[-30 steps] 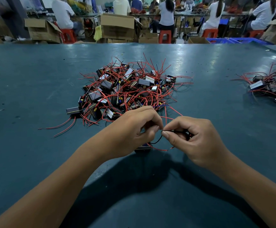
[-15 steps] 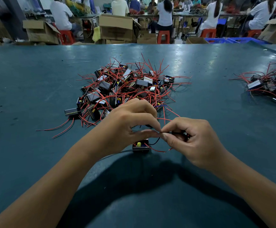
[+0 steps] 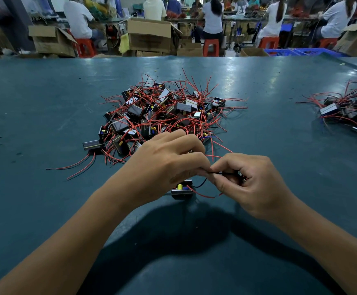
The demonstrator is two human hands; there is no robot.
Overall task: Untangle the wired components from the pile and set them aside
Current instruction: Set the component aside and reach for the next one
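A pile of small black box components with tangled red wires lies in the middle of the dark green table. Just in front of it, one component with a yellow part sits on the table below my hands. Its black wire runs between my two hands. My left hand pinches the wire's left end with thumb and forefinger. My right hand holds the wire's other stretch in curled fingers. A red wire loops under the hands.
A second, smaller heap of wired components lies at the table's right side. Beyond the far table edge stand cardboard boxes, red stools and several seated people at benches.
Both hands have stayed in place, working the black wire. The component under the left hand has come more into view, its yellow part now showing.
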